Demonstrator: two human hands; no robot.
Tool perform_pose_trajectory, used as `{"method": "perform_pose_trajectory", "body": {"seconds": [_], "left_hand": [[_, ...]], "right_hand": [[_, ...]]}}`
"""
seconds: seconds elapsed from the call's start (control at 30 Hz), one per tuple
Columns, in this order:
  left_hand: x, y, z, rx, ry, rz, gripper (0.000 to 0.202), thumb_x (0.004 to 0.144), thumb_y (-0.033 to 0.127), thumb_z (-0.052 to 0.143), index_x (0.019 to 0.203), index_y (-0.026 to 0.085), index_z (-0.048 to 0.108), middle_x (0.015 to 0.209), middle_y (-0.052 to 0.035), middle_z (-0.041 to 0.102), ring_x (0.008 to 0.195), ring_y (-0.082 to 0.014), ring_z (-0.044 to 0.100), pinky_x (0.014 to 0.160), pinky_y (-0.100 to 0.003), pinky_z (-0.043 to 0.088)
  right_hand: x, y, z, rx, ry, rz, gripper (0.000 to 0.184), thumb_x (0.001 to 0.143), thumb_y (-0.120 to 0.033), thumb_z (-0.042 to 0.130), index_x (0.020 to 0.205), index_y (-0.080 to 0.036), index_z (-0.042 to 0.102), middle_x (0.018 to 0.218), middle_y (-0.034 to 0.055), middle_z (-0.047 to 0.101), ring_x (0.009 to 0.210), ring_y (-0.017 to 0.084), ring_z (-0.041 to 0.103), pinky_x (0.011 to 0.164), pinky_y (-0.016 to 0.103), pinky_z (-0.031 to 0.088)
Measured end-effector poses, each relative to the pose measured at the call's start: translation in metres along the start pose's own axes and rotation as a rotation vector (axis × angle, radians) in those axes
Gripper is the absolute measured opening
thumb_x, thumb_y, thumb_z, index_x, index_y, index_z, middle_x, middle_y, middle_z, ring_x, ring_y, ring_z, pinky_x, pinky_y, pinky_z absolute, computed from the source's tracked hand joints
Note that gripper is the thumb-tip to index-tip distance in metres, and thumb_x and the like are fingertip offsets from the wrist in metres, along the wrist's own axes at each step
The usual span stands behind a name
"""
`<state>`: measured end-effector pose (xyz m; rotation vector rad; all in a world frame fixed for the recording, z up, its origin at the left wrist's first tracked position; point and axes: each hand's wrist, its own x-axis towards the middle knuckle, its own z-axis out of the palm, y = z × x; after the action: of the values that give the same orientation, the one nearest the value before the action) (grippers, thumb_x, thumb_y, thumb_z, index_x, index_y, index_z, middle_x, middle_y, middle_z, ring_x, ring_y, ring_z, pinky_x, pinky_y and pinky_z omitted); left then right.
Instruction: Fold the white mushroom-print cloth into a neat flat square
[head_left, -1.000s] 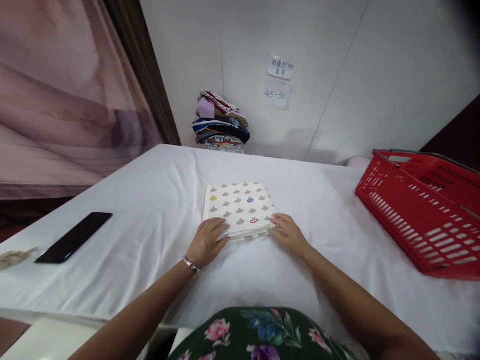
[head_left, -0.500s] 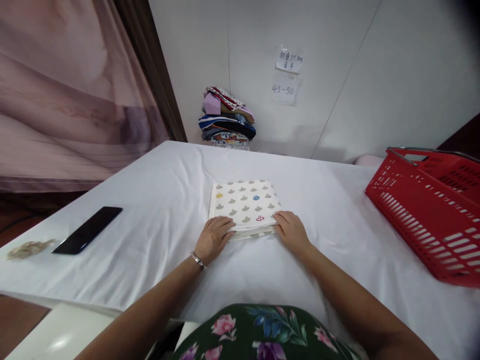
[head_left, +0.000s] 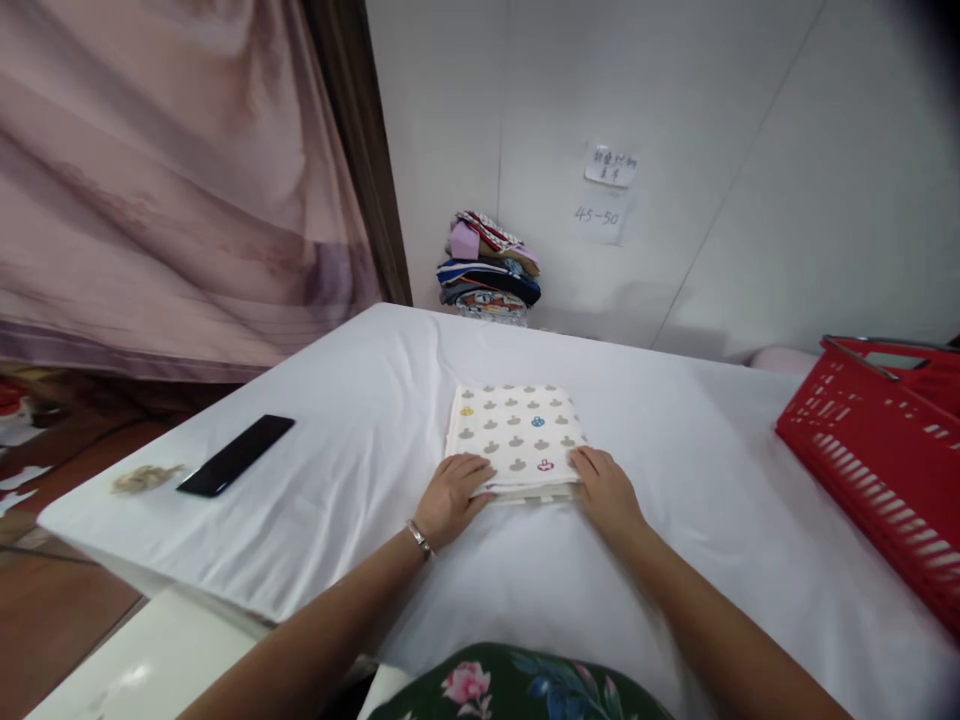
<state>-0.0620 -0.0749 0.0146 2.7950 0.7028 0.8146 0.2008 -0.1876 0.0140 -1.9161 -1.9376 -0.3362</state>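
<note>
Swung leftward in the head view since half a second ago, sliding the folded cloth (head_left: 517, 432) rightward in the picture and cutting off more of the red basket (head_left: 870, 450) well to the cloth's right; kept both hands at the cloth's near edge; find the cloth lying flat on the white sheet (head_left: 360, 470), printed with small grey shapes plus a yellow, a blue and a red one; resting the left hand (head_left: 450, 495) on the cloth's near left corner, with fingers close together on top and thumb at the near edge; wearing a bracelet (head_left: 418, 538) on that wrist; resting the right hand (head_left: 606, 488) on the near right corner, with fingers likewise narrow and thumb hard to make out; cannot tell whether gripping the layers or merely pressing them; see, left of the cloth, a black slab (head_left: 238, 455) and, farther left, a pale tangle (head_left: 146, 478); see, beyond the cloth, a stack of textiles (head_left: 491, 270); see, beyond the cloth and rightward, two paper notes (head_left: 610, 167) on the wall (head_left: 435, 130).
</note>
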Motion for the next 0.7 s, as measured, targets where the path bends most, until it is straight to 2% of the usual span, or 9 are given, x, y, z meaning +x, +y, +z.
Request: {"method": "perform_pose_trajectory", "body": {"seconds": [0.2, 0.37, 0.53, 0.63, 0.7], "left_hand": [[-0.003, -0.001, -0.002, 0.032, -0.042, 0.016, 0.030, 0.086, 0.027, 0.049, 0.116, 0.023, 0.055, 0.117, -0.0073, 0.059, 0.112, -0.0202, 0.050, 0.098, -0.043, 0.037], [-0.004, 0.000, -0.004, 0.062, -0.086, 0.021, 0.036, 0.084, 0.021, 0.051, 0.120, 0.026, 0.053, 0.119, -0.0053, 0.058, 0.114, -0.0198, 0.049, 0.100, -0.043, 0.035], [-0.006, 0.003, -0.009, 0.051, -0.130, 0.009, 0.041, 0.083, 0.017, 0.050, 0.123, 0.026, 0.049, 0.124, -0.0044, 0.055, 0.118, -0.0188, 0.046, 0.103, -0.042, 0.032], [-0.010, 0.007, -0.014, -0.009, -0.122, -0.020, 0.040, 0.084, 0.025, 0.051, 0.124, 0.025, 0.049, 0.125, -0.0053, 0.054, 0.120, -0.0205, 0.044, 0.104, -0.045, 0.030], [-0.013, 0.007, -0.015, -0.063, -0.062, -0.063, 0.036, 0.083, 0.032, 0.053, 0.119, 0.025, 0.053, 0.123, -0.0067, 0.056, 0.119, -0.0223, 0.045, 0.102, -0.046, 0.032]], "right_hand": [[-0.017, 0.005, 0.011, 0.009, 0.086, 0.097, 0.049, 0.076, -0.007, 0.038, 0.122, -0.022, 0.047, 0.119, 0.0096, 0.049, 0.106, 0.026, 0.047, 0.079, 0.037, 0.049], [-0.027, 0.006, 0.015, -0.036, 0.047, 0.227, 0.042, 0.080, -0.018, 0.039, 0.120, -0.025, 0.049, 0.114, 0.0089, 0.051, 0.098, 0.025, 0.053, 0.064, 0.034, 0.052], [-0.032, 0.009, 0.019, -0.025, -0.002, 0.236, 0.042, 0.084, -0.021, 0.035, 0.123, -0.028, 0.047, 0.119, 0.0070, 0.050, 0.091, 0.021, 0.058, 0.059, 0.031, 0.052], [-0.034, 0.012, 0.020, -0.008, -0.008, 0.213, 0.041, 0.085, -0.022, 0.034, 0.123, -0.026, 0.048, 0.117, 0.0082, 0.052, 0.096, 0.023, 0.057, 0.067, 0.035, 0.052], [-0.034, 0.012, 0.016, 0.020, 0.011, 0.157, 0.041, 0.084, -0.022, 0.036, 0.124, -0.025, 0.048, 0.117, 0.0090, 0.053, 0.104, 0.026, 0.054, 0.079, 0.040, 0.050]]}}
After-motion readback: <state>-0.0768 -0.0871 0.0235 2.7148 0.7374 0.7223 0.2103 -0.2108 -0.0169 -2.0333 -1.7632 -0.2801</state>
